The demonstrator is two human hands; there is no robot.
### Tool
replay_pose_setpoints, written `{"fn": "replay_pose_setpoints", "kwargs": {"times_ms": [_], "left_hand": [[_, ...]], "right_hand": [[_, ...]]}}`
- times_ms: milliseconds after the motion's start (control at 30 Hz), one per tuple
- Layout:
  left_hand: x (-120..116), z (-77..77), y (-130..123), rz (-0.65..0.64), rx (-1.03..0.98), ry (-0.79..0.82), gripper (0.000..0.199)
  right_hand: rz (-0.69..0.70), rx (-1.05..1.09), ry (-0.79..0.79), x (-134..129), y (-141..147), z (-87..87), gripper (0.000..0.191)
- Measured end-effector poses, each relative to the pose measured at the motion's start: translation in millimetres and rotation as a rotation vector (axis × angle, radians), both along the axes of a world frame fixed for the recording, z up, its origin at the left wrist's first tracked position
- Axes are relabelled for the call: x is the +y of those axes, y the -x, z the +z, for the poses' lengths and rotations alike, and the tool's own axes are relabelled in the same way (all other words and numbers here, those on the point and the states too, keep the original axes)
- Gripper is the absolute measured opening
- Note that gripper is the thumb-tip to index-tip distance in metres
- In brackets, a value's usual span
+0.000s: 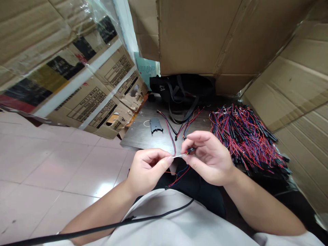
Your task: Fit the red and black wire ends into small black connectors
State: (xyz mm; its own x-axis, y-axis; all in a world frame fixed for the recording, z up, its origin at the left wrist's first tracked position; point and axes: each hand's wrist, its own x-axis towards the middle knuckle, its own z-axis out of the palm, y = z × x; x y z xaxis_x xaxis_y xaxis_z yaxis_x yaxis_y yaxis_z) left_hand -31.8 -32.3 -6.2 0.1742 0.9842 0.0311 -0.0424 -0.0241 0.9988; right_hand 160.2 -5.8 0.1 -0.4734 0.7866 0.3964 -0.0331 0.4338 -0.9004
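In front of my body, my left hand [150, 167] pinches the end of a thin white wire [180, 155] between thumb and forefinger. My right hand [212, 159] is closed at thumb and fingers on a small black connector [190, 150], with short coloured wires at its near side. The white wire stretches between the two hands. Below them, red and blue wires [182, 173] hang down to a small dark plug [166, 187] over my lap. Fingertips partly hide the connector.
A dark table [139, 131] carries a flat dark-grey plastic part [155, 125], several red and black wire leads [167, 124] and a black bag [184, 89]. At right lies a big heap of wire harnesses [246, 136]. Cardboard [200, 37] encloses the space. A black cable [143, 218] crosses my front.
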Motion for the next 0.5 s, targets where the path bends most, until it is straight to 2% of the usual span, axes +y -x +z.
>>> {"fn": "replay_pose_setpoints", "kwargs": {"times_ms": [267,500], "left_hand": [[0,-10.2,0,0.012,-0.070,0.086,0.017],[0,-11.0,-2,-0.023,-0.153,0.151,0.020]], "right_hand": [[0.007,-0.027,0.006,2,-1,-1.8,0.045],[-0.003,-0.040,0.011,2,-1,-1.9,0.046]]}}
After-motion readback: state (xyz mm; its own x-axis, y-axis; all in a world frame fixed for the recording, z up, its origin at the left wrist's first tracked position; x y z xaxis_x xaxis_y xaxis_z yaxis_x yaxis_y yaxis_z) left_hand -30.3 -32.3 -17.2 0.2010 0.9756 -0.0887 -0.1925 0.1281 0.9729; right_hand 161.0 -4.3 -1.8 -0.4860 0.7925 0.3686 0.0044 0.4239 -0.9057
